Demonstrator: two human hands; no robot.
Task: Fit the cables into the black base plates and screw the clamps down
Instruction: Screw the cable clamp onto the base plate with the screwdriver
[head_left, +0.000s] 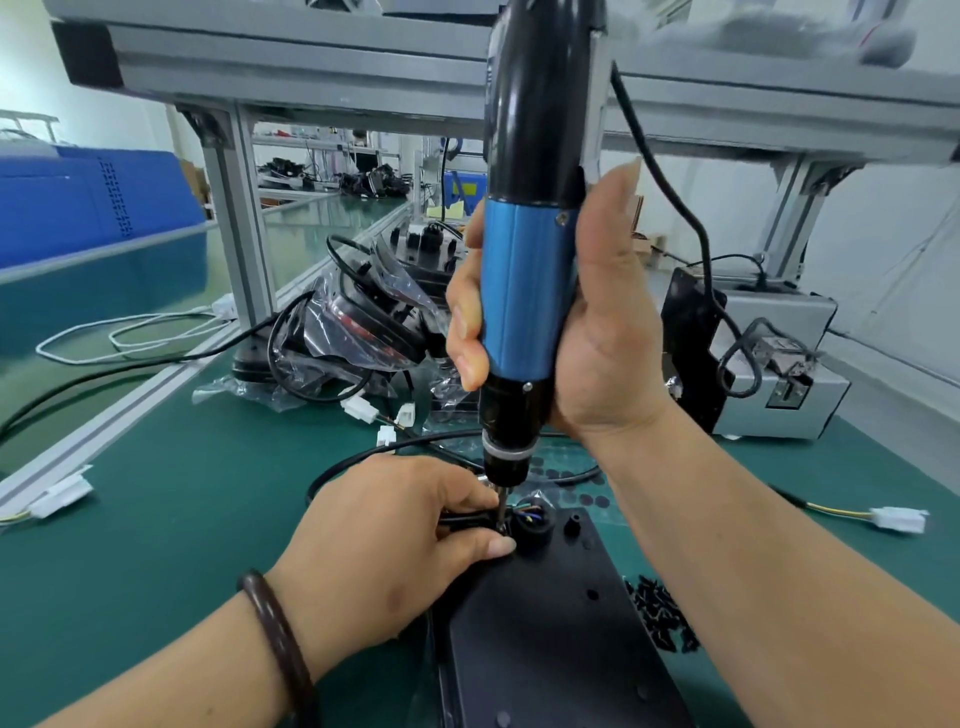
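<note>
A black base plate (550, 634) lies on the green mat in front of me. At its far left corner a black cable (457, 519) runs into a round black grommet (535, 525) with coloured wires showing. My left hand (395, 551) pinches the cable and clamp there, thumb and fingers either side of the screwdriver bit. My right hand (587, 332) grips an upright blue and black electric screwdriver (524, 291), its bit (501, 512) down on the clamp. The screw itself is hidden.
A pile of small black screws (662, 618) lies right of the plate. Bagged black cable sets (353, 327) and white connectors (363, 408) sit behind. A grey power box (774, 374) stands at the right. An aluminium frame post (244, 234) rises at the left.
</note>
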